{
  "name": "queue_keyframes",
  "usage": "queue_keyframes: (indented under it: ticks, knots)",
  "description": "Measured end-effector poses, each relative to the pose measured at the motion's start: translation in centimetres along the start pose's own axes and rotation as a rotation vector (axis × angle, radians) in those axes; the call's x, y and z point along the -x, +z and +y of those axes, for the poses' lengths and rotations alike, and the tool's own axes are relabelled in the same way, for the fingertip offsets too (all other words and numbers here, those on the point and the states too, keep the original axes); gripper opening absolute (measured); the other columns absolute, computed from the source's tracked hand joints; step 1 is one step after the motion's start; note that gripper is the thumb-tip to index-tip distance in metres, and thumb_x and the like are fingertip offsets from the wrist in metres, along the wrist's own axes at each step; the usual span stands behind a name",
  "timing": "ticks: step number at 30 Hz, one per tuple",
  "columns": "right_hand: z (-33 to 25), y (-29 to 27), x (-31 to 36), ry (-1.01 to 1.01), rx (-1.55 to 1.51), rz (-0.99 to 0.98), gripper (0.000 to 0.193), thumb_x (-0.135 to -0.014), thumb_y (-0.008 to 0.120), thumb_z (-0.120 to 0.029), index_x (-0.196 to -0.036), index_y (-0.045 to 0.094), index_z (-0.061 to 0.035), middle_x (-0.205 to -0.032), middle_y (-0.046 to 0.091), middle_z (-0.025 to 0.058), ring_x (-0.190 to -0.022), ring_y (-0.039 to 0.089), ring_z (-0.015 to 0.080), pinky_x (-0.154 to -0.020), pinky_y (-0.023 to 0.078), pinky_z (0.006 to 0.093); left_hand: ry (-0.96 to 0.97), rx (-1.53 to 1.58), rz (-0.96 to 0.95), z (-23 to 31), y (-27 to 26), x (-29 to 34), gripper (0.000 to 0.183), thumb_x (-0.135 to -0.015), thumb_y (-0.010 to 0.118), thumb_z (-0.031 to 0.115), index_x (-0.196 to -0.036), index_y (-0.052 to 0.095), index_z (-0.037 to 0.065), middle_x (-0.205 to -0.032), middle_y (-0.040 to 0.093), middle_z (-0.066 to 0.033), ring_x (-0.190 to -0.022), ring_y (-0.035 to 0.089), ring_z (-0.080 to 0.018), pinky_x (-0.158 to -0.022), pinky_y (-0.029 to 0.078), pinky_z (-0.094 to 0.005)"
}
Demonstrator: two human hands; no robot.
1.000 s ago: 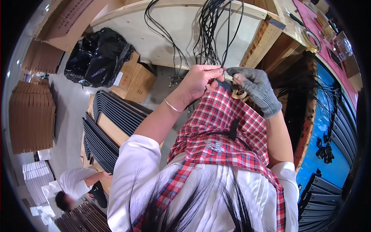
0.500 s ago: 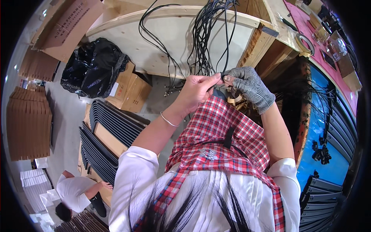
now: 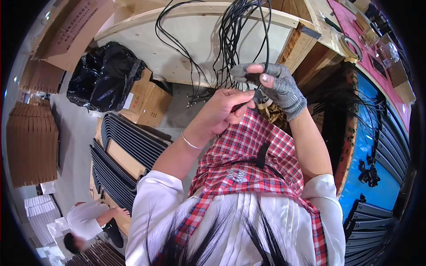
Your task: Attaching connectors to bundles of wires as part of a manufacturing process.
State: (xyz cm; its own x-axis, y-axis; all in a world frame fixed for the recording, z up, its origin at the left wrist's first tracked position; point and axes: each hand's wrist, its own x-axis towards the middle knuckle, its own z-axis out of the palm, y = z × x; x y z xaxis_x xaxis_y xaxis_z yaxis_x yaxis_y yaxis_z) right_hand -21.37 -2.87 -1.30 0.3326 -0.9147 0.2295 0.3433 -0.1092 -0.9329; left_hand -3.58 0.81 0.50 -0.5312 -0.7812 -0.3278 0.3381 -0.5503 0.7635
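Observation:
My left hand [image 3: 224, 108], bare with a bangle at the wrist, is closed in a pinch at the middle. A small dark piece [image 3: 258, 94] shows at its thumb tip; its kind is too small to tell. Just above and to the right, my right hand [image 3: 282, 86] wears a grey fingerless glove. Its thumb and fingers grip a black cable [image 3: 267, 42] that runs down from the wooden bin's rim. Beside it, a bundle of loose black cables [image 3: 228, 40] hangs over the bin's pale side wall [image 3: 191, 44].
Curved black metal bars [image 3: 113, 170] lie stacked at left. A black plastic bag [image 3: 104, 77] and a cardboard box [image 3: 151, 104] stand near the bin. To the right, a blue-topped bench [image 3: 381, 195] carries black parts. Another person [image 3: 91, 219] works at lower left.
My right hand has moved slightly left, its fingers now stretched further across the cable. The left hand has dropped a little, and the two hands have separated slightly.

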Motion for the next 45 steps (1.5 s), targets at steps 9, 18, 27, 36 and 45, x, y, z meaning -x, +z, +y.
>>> queue_keyframes:
  ticks: [9, 18, 27, 36, 45]
  knots:
    - [-2.0, 0.7, 0.8, 0.010, 0.436, -0.260, 0.023, -0.075, 0.063, -0.016, -0.092, 0.063, -0.0005, -0.083, 0.062, 0.0066, -0.079, 0.056, 0.0150, -0.074, 0.045, 0.0261, 0.062, -0.103, -0.030, 0.7, -0.7, 1.3, 0.017, -0.083, 0.053, 0.011, -0.080, 0.059, -0.005, -0.052, 0.041, 0.0041, -0.040, 0.027, -0.0012, -0.037, 0.020, -0.0174]
    - [-1.8, 1.8, 1.8, 0.108, 0.111, -0.101, 0.019, -0.077, 0.061, -0.014, -0.089, 0.064, -0.0001, -0.086, 0.062, 0.0079, -0.080, 0.056, 0.0131, -0.075, 0.044, 0.0247, 0.163, -0.178, -0.069, -0.1, -0.2, 1.6, 0.014, -0.082, 0.053, 0.006, -0.081, 0.059, -0.006, -0.054, 0.044, 0.0040, -0.044, 0.031, -0.0021, -0.040, 0.022, -0.0169]
    - [-2.8, 1.7, 1.9, -0.038, 0.303, -0.072, 0.021, -0.079, 0.059, -0.018, -0.076, 0.061, 0.0023, -0.080, 0.060, 0.0072, -0.074, 0.055, 0.0125, -0.067, 0.044, 0.0254, 0.282, -0.307, -0.009, -0.3, 1.4, 1.3, 0.012, -0.082, 0.053, 0.005, -0.082, 0.058, -0.006, -0.059, 0.051, 0.0000, -0.048, 0.037, -0.0027, -0.044, 0.027, -0.0163]
    - [-2.8, 1.7, 1.7, -0.342, 0.701, 0.133, 0.018, -0.080, 0.058, -0.015, -0.076, 0.059, 0.0022, -0.072, 0.058, 0.0068, -0.061, 0.049, 0.0111, -0.052, 0.039, 0.0263, 0.424, -0.317, 0.024, -1.0, 0.9, -0.7, 0.013, -0.085, 0.051, 0.009, -0.082, 0.055, -0.003, -0.059, 0.049, -0.0016, -0.048, 0.039, -0.0050, -0.044, 0.031, -0.0198]
    - [-2.7, 2.1, 1.8, 0.019, 0.249, 0.143, 0.016, -0.076, 0.064, -0.015, -0.069, 0.057, -0.0017, -0.060, 0.054, 0.0039, -0.053, 0.045, 0.0072, -0.046, 0.036, 0.0232, 0.233, -0.251, -0.124, 0.2, 1.7, 0.0, 0.015, -0.085, 0.050, 0.010, -0.081, 0.056, -0.003, -0.059, 0.050, -0.0006, -0.048, 0.041, -0.0074, -0.044, 0.032, -0.0203]
